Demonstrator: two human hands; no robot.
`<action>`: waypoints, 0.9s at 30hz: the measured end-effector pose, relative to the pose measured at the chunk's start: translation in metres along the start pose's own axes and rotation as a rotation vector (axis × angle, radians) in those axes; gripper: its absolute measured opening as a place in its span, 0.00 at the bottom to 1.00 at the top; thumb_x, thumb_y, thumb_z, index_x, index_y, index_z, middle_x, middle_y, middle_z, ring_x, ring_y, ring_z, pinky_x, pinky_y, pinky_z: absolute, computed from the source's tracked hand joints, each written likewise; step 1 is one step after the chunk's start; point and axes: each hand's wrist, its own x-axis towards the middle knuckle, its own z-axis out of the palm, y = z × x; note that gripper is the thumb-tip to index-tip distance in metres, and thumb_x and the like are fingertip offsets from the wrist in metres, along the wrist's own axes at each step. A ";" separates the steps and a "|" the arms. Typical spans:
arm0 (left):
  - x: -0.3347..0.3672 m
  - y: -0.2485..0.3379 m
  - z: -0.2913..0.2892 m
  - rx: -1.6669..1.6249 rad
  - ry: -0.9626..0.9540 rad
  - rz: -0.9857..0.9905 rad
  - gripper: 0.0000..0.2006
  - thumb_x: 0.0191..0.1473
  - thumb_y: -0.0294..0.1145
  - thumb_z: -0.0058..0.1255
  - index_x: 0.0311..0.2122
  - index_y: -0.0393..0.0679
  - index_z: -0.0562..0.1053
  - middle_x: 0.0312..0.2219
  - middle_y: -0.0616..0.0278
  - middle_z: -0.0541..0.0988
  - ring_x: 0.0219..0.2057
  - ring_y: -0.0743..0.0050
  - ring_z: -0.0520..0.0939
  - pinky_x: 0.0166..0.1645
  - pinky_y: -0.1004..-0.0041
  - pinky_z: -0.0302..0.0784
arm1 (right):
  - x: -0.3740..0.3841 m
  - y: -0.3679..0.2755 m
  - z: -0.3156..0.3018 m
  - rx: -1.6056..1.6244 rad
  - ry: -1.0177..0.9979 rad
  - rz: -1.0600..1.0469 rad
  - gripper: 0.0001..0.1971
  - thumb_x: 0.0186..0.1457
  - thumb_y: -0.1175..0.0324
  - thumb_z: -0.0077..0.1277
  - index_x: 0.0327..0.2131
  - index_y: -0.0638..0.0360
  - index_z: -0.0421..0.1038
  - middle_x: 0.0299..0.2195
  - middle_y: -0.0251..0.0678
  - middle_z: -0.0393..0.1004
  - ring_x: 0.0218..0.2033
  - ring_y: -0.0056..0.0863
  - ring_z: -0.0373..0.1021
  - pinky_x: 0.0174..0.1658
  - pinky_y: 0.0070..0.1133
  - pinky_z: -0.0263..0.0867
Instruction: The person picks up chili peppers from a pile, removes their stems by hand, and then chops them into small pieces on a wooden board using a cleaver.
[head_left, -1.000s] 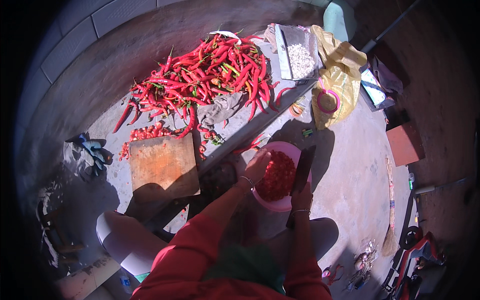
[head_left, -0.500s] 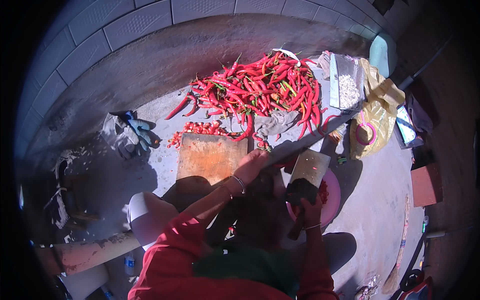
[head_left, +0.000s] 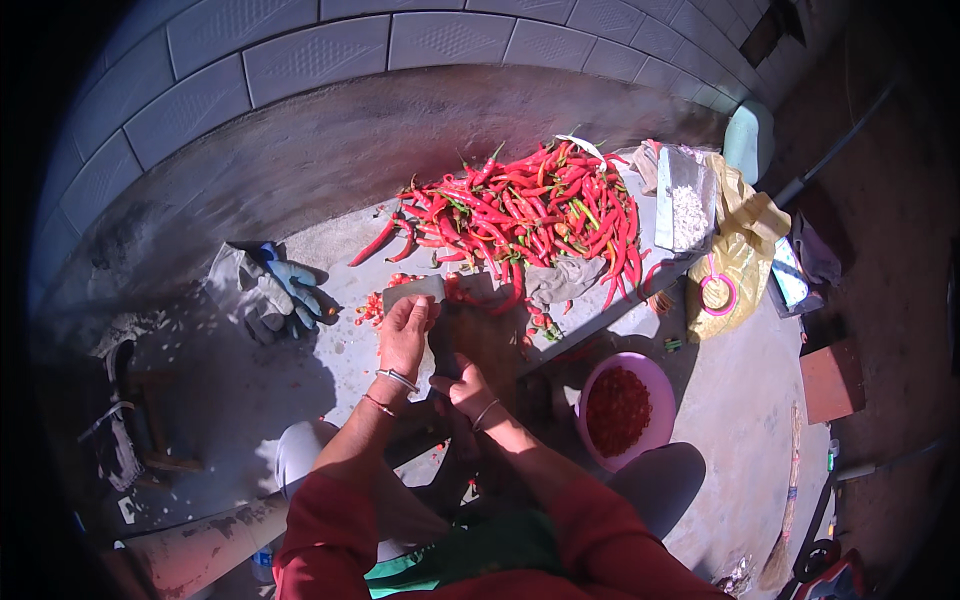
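Cleaver beside bare fingers

The right hand is closed round the handle, blade over the cutting board, left of the pink bowl; the left hand has its fingers curled at the blade, gripping or not I cannot tell. If either hand slips, the edge could cut those fingers

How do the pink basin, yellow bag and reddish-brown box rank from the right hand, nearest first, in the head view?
1. Pink basin: right of the right hand.
2. Yellow bag: upper right.
3. Reddish-brown box: far right.
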 end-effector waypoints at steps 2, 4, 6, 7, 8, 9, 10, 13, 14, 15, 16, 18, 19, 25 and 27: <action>-0.003 0.009 0.002 -0.017 -0.056 0.005 0.12 0.58 0.36 0.43 0.37 0.37 0.71 0.30 0.64 0.76 0.35 0.79 0.76 0.42 0.78 0.69 | 0.010 0.003 0.004 -0.043 -0.036 0.006 0.12 0.48 0.77 0.50 0.35 0.63 0.58 0.18 0.35 0.66 0.12 0.26 0.66 0.14 0.22 0.62; -0.003 0.008 -0.001 -0.030 -0.068 -0.015 0.12 0.58 0.36 0.43 0.37 0.36 0.71 0.30 0.64 0.76 0.35 0.79 0.76 0.42 0.78 0.70 | 0.011 0.003 0.006 -0.124 0.003 0.051 0.11 0.49 0.76 0.50 0.33 0.63 0.58 0.17 0.35 0.66 0.11 0.26 0.67 0.13 0.23 0.62; 0.003 0.008 -0.001 -0.029 -0.086 -0.012 0.12 0.58 0.36 0.43 0.37 0.37 0.71 0.30 0.64 0.76 0.34 0.79 0.76 0.41 0.78 0.70 | 0.016 0.008 -0.002 -0.408 0.047 0.065 0.16 0.47 0.70 0.54 0.34 0.66 0.58 0.22 0.45 0.70 0.23 0.39 0.71 0.24 0.30 0.67; 0.007 0.005 0.000 -0.029 -0.099 -0.014 0.12 0.58 0.37 0.43 0.38 0.38 0.71 0.31 0.64 0.77 0.34 0.78 0.76 0.41 0.76 0.70 | 0.018 0.013 -0.007 -0.597 0.099 0.015 0.18 0.46 0.67 0.55 0.34 0.67 0.58 0.24 0.48 0.70 0.27 0.43 0.71 0.28 0.32 0.67; 0.010 0.002 0.003 -0.029 -0.113 -0.016 0.12 0.58 0.37 0.43 0.38 0.39 0.72 0.31 0.64 0.77 0.34 0.77 0.76 0.42 0.75 0.70 | 0.020 0.017 -0.014 -0.787 0.152 -0.036 0.19 0.45 0.65 0.56 0.34 0.68 0.58 0.27 0.51 0.71 0.31 0.47 0.71 0.32 0.34 0.67; 0.012 -0.004 0.002 -0.032 -0.117 -0.029 0.12 0.58 0.37 0.43 0.38 0.39 0.72 0.31 0.64 0.77 0.34 0.78 0.76 0.42 0.76 0.70 | 0.018 0.011 -0.010 -0.880 0.160 -0.016 0.20 0.45 0.64 0.56 0.35 0.68 0.59 0.29 0.53 0.70 0.34 0.49 0.69 0.35 0.34 0.66; 0.014 -0.006 0.000 -0.028 -0.116 -0.038 0.12 0.58 0.37 0.43 0.38 0.39 0.72 0.30 0.65 0.77 0.34 0.79 0.75 0.41 0.76 0.70 | 0.012 -0.005 0.001 -0.969 0.160 -0.002 0.22 0.44 0.63 0.56 0.35 0.68 0.59 0.31 0.54 0.70 0.37 0.51 0.68 0.38 0.35 0.65; 0.012 -0.004 0.007 -0.037 -0.121 -0.063 0.11 0.58 0.36 0.43 0.36 0.39 0.72 0.29 0.66 0.76 0.32 0.81 0.75 0.40 0.78 0.70 | 0.010 -0.025 0.005 -1.159 0.067 0.021 0.21 0.44 0.63 0.55 0.36 0.67 0.61 0.33 0.54 0.70 0.40 0.51 0.67 0.41 0.36 0.64; 0.012 -0.005 0.010 -0.044 -0.117 -0.063 0.11 0.58 0.36 0.43 0.36 0.39 0.71 0.28 0.66 0.76 0.32 0.81 0.75 0.40 0.78 0.70 | 0.012 -0.027 0.003 -1.208 0.018 0.027 0.20 0.44 0.63 0.55 0.36 0.66 0.61 0.33 0.54 0.71 0.39 0.51 0.67 0.40 0.36 0.64; 0.013 -0.001 0.016 -0.010 -0.127 -0.069 0.11 0.58 0.36 0.43 0.35 0.39 0.71 0.28 0.65 0.76 0.31 0.80 0.75 0.40 0.77 0.70 | 0.015 -0.027 -0.003 -1.305 -0.044 0.031 0.18 0.44 0.64 0.54 0.37 0.65 0.62 0.33 0.53 0.71 0.39 0.50 0.67 0.40 0.35 0.64; 0.014 -0.001 0.021 -0.028 -0.138 -0.077 0.11 0.58 0.36 0.43 0.35 0.39 0.71 0.28 0.66 0.76 0.31 0.80 0.75 0.40 0.77 0.70 | 0.016 -0.025 -0.009 -1.301 -0.050 0.002 0.18 0.44 0.65 0.54 0.36 0.65 0.63 0.33 0.52 0.71 0.38 0.49 0.68 0.39 0.35 0.64; 0.016 -0.003 0.026 -0.056 -0.149 -0.091 0.11 0.58 0.36 0.43 0.34 0.39 0.71 0.28 0.66 0.76 0.31 0.80 0.75 0.39 0.77 0.70 | 0.017 -0.027 -0.013 -1.286 -0.075 -0.061 0.16 0.43 0.68 0.53 0.36 0.66 0.65 0.32 0.51 0.72 0.37 0.48 0.69 0.37 0.34 0.64; 0.017 -0.005 0.025 -0.046 -0.143 -0.101 0.11 0.58 0.36 0.43 0.34 0.39 0.71 0.28 0.65 0.76 0.31 0.80 0.75 0.39 0.77 0.70 | 0.020 -0.033 -0.014 -1.266 -0.083 -0.052 0.15 0.44 0.68 0.52 0.36 0.66 0.66 0.31 0.51 0.72 0.36 0.47 0.70 0.37 0.33 0.65; 0.023 -0.010 0.016 -0.027 -0.135 -0.140 0.11 0.58 0.37 0.42 0.33 0.40 0.71 0.28 0.64 0.77 0.32 0.79 0.76 0.40 0.77 0.69 | 0.047 -0.074 -0.064 -1.282 0.126 -0.182 0.15 0.43 0.76 0.47 0.38 0.60 0.69 0.35 0.46 0.72 0.39 0.43 0.69 0.43 0.30 0.65; 0.026 -0.010 0.017 -0.003 -0.139 -0.155 0.11 0.58 0.37 0.42 0.33 0.40 0.71 0.29 0.64 0.77 0.33 0.78 0.76 0.40 0.77 0.69 | 0.062 -0.075 -0.092 -1.422 0.208 -0.342 0.17 0.42 0.79 0.45 0.40 0.58 0.69 0.37 0.44 0.70 0.40 0.43 0.67 0.44 0.31 0.65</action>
